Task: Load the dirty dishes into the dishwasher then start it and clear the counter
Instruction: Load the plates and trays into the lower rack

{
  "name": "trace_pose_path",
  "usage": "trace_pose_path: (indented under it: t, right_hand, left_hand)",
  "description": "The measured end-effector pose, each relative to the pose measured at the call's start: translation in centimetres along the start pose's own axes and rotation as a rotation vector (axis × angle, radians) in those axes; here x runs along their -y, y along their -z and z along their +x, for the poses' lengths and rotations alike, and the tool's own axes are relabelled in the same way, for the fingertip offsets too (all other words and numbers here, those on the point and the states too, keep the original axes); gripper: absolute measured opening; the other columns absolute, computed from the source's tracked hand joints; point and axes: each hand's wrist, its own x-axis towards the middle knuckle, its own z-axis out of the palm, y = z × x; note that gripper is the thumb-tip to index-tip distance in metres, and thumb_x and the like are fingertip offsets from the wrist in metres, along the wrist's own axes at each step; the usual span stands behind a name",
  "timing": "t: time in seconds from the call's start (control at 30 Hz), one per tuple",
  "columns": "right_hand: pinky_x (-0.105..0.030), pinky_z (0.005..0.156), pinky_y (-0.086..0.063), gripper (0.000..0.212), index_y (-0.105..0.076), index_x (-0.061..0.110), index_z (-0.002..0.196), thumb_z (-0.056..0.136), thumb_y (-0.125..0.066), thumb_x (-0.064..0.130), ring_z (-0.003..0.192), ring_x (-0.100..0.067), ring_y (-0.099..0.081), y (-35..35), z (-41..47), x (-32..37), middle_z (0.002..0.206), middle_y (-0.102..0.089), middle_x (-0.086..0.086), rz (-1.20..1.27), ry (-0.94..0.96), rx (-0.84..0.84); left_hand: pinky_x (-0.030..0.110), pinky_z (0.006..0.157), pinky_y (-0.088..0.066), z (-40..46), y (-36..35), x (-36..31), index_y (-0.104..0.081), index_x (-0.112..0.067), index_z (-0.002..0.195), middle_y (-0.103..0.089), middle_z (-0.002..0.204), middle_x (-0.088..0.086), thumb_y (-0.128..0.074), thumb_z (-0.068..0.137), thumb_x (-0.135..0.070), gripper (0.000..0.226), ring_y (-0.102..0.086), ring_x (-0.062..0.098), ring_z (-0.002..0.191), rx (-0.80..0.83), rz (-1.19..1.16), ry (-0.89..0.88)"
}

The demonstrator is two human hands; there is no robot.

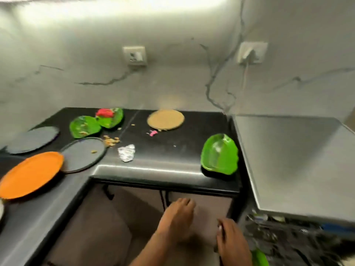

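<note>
Head view: a black L-shaped counter (172, 156) is seen with dishes scattered on it, and both hands are held low in front of it, beside a pulled-out dishwasher rack (288, 239) at the lower right. The left hand (177, 217) is stretched forward with fingers straight and nothing in it. The right hand (231, 240) is lowered toward the rack; whether anything is gripped cannot be told, though a green dish (259, 258) shows just beneath it.

Loading is judged to be under way — several pieces remain on the counter. A green leaf-shaped plate (220, 153) is tilted at the front right edge, two more green plates (84, 126) lie near the back left, two grey plates (84, 153) and an orange plate (31, 174) sit along the left arm, and a round tan mat (165, 119) is at the back edge. Crumbs (111, 141) and a foil scrap (126, 152) are strewn between them.

Next, the nearest green plate is likely to be lifted — a firm hold is called for, as it overhangs the edge.
</note>
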Motion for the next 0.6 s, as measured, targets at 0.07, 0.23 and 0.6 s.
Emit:
trace_pose_path:
  t: [0.07, 0.23, 0.6]
  right_hand:
    - [-0.029, 0.073, -0.043, 0.031, -0.058, 0.020, 0.105, 0.099, -0.031, 0.034, 0.071, -0.025, -0.068, -0.1, 2.7, 2.8, 0.086, -0.070, -0.009, 0.052, 0.000, -0.011]
    - [-0.034, 0.075, -0.050, 0.031, -0.066, 0.006, 0.100, 0.088, -0.044, 0.024, 0.081, -0.030, -0.067, -0.4, 9.3, 7.5, 0.092, -0.066, -0.011, 0.151, 0.050, -0.014]
    - [-0.046, 0.073, -0.047, 0.021, -0.061, 0.000, 0.104, 0.083, -0.062, 0.004, 0.090, -0.043, -0.058, 0.8, 21.8, -0.3, 0.097, -0.060, -0.024, 0.045, -0.354, -0.138]
  left_hand:
    - [0.035, 0.079, -0.045, -0.5, 2.3, 3.1, -0.058, -0.020, 0.105, -0.059, 0.107, 0.001, -0.045, 0.090, -0.026, 0.020, -0.057, 0.022, 0.100, -0.093, 0.002, 0.050]
    - [0.031, 0.091, -0.041, -1.0, 6.7, 8.8, -0.054, -0.020, 0.119, -0.054, 0.120, -0.002, -0.048, 0.096, -0.031, 0.026, -0.050, 0.019, 0.112, -0.244, 0.028, 0.226]
    - [0.036, 0.096, -0.042, 12.3, 4.9, 6.7, -0.050, -0.013, 0.128, -0.052, 0.131, 0.005, -0.060, 0.092, -0.036, 0.043, -0.046, 0.025, 0.119, -0.128, -0.102, 0.210]
